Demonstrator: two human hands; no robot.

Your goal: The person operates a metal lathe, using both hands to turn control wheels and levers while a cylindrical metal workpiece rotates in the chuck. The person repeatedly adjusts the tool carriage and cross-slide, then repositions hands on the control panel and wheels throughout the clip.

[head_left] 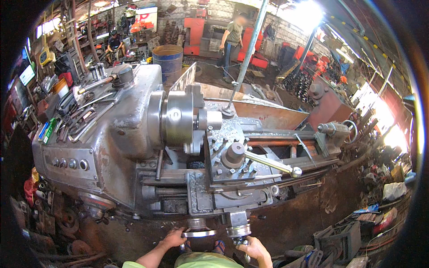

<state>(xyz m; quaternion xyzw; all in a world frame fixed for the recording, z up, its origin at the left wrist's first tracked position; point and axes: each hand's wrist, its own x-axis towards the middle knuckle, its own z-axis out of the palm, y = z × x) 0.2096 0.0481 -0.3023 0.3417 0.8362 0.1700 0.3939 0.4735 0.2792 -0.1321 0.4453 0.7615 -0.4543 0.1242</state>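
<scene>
A large metal lathe stands in front of me. At its carriage my left hand (173,238) is closed on the left edge of a handwheel (199,234). My right hand (255,248) grips the small crank handle (241,241) below a round dial (238,230). Above my hands sits the square tool post (234,155), with a long ball-ended lever (272,165) pointing right. A short bright metal cylinder (214,120) sticks out from the chuck (179,117), close to the tool post. Metal chips lie over the carriage (199,192).
Wrenches (91,118) and a green box (50,130) lie on the headstock. To the right is the tailstock (333,131). A slanted pole (248,58) rises behind the carriage. One person (232,38) stands beyond the lathe, another (115,43) sits far left. Metal parts clutter the lower right.
</scene>
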